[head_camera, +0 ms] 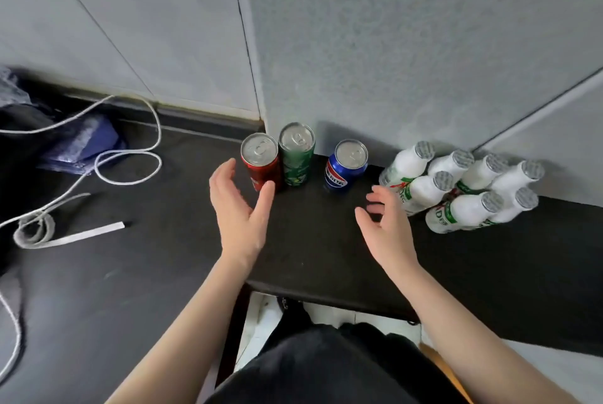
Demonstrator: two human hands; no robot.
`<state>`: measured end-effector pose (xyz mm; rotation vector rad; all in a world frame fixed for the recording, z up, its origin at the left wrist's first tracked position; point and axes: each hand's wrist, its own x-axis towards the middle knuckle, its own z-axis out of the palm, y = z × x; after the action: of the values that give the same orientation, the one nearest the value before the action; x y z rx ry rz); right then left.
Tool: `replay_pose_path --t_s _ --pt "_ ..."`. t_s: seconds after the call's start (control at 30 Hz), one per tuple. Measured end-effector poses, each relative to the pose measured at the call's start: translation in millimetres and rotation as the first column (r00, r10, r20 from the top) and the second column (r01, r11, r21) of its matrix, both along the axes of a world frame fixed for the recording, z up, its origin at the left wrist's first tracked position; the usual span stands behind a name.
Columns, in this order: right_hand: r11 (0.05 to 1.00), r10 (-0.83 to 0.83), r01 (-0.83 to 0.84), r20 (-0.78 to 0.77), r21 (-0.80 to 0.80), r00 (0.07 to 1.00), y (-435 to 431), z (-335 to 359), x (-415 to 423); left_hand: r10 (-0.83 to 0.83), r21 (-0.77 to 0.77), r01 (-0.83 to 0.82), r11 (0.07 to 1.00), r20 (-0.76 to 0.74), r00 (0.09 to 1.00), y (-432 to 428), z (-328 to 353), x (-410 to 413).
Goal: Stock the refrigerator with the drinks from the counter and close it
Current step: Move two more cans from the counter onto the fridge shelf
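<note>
Left hand [239,207]: low over the dark worktop [326,250], fingers [225,172] released and spread, thumb and fingers either side of the red can's base; contact cannot be told.
Right hand [388,227]: fingers loosely curled, grasping nothing, between blue can and bottles.
White strip [88,234]: flat on the worktop, far left.
Red can [261,162]: upright, just beside the green can [296,155].
Blue can [346,168]: upright, apart to their right.
White bottles [470,207]: capped, clustered at right.
Grey wall [391,61]: directly behind the drinks.
</note>
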<state>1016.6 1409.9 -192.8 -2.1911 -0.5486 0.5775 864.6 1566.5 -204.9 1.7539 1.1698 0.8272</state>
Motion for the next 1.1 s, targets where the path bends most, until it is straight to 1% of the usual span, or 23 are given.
replay_pose_path --t_s 0.13,0.2,0.27,0.33,0.5,0.63,0.77,0.9,1.0,1.1 --pt "0.999 -0.041 0.038 0.162 0.023 0.986 31 7 9 -0.119 -0.02 0.121 0.992 0.085 0.989 14 4 20" --pt "0.999 -0.03 0.026 0.245 0.019 0.969 43 7 14 -0.12 -0.015 0.122 0.992 0.098 0.988 17 5 27" --pt "1.0 -0.007 -0.001 0.319 0.026 0.948 52 5 18 -0.096 -0.013 0.097 0.995 0.08 0.992 19 4 31" --pt "0.999 0.016 -0.03 0.349 0.035 0.937 59 1 22 -0.077 -0.053 0.08 0.995 0.057 0.995 21 4 34" --pt "0.994 0.032 -0.061 0.292 0.091 0.956 64 -11 30 -0.073 -0.063 0.074 0.995 0.013 0.997 22 12 30" --pt "0.986 0.051 -0.085 0.229 0.144 0.972 55 -10 31 0.035 -0.119 -0.03 0.992 0.044 0.998 8 24 14" --pt "0.971 0.106 -0.131 0.134 0.201 0.985 30 4 21 0.101 -0.176 -0.082 0.981 0.102 0.99 -17 36 -9" --pt "0.948 0.193 -0.212 0.102 0.236 0.976 6 18 6 0.184 -0.252 -0.138 0.958 0.169 0.968 -48 46 -32" --pt "0.924 0.253 -0.266 0.085 0.275 0.964 -3 26 -7 0.308 -0.289 -0.242 0.926 0.209 0.928 -76 54 -49" --pt "0.871 0.374 -0.377 0.075 0.314 0.925 -9 31 -22 0.406 -0.331 -0.325 0.886 0.212 0.889 -110 55 -71"
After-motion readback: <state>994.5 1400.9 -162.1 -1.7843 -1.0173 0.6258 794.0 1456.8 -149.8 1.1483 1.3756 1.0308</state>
